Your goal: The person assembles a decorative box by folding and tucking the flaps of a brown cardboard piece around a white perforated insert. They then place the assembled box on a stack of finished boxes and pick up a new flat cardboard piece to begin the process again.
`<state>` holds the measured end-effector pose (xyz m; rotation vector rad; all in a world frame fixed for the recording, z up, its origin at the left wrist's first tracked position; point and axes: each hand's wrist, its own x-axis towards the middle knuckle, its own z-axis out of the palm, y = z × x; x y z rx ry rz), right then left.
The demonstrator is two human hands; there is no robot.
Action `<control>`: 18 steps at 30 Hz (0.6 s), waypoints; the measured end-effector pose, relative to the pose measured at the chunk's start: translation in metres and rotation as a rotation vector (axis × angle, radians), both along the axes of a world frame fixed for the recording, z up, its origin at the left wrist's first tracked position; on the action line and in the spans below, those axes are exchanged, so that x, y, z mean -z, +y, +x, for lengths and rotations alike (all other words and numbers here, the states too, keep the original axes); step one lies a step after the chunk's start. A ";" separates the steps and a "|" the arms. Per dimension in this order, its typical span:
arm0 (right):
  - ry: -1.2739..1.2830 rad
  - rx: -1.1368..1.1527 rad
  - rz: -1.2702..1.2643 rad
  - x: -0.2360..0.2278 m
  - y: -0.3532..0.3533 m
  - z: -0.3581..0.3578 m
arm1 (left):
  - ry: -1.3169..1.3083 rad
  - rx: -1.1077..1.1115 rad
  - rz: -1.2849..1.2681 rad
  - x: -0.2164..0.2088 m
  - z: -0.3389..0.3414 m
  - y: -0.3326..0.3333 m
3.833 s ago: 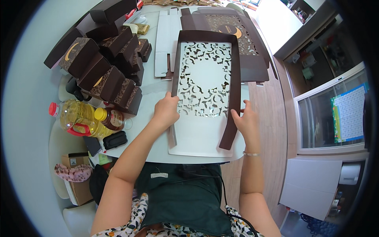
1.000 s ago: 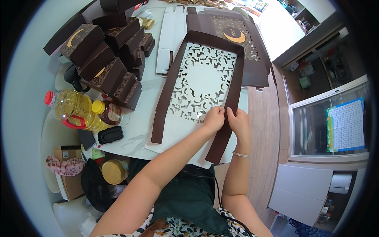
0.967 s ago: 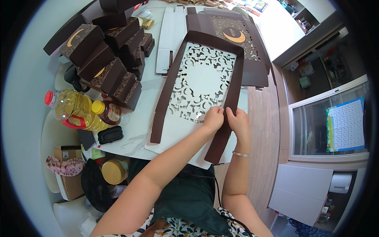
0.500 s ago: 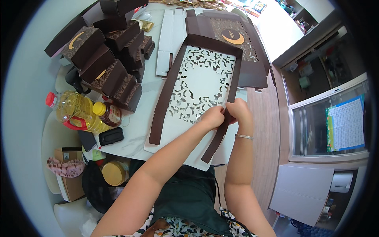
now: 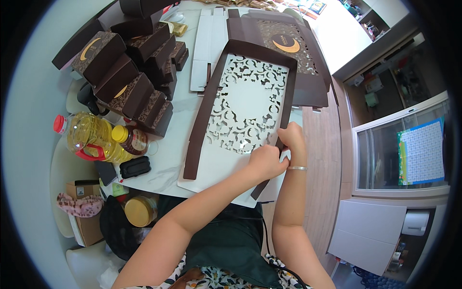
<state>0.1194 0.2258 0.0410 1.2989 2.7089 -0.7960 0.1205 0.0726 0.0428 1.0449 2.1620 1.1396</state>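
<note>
Near the right end of the marbled table's [image 5: 166,176] near edge, an openwork cardboard box lid [image 5: 204,113] lies with its white flap [image 5: 211,164] jutting just over that edge. The right hand [image 5: 292,137] pinches its dark right wall [image 5: 288,96]; the left hand [image 5: 267,161] closes over that wall nearer the person, fingertips partly hidden. Bending it cleanly probably calls for even pressure along its length, sparing the cut-out lattice [image 5: 248,98].

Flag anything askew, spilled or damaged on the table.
The brown-and-white box sits askew on the table, its near corner jutting past the edge. Its near end also lacks the raised wall seen at the far end. The cutouts look like a deliberate pattern, not tears. No spill visible.
</note>
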 end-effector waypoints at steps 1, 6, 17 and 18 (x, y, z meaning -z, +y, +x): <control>0.012 0.005 -0.014 -0.001 -0.001 -0.001 | 0.011 0.009 -0.006 0.001 0.003 -0.003; 0.033 0.078 -0.005 -0.027 -0.027 -0.007 | 0.071 -0.073 0.113 0.024 0.002 0.007; 0.099 -0.046 0.216 0.007 -0.024 0.016 | -0.161 -0.061 0.232 0.054 0.016 0.011; 0.121 -0.039 0.224 0.006 -0.027 0.017 | -0.199 -0.058 0.252 0.057 0.015 0.010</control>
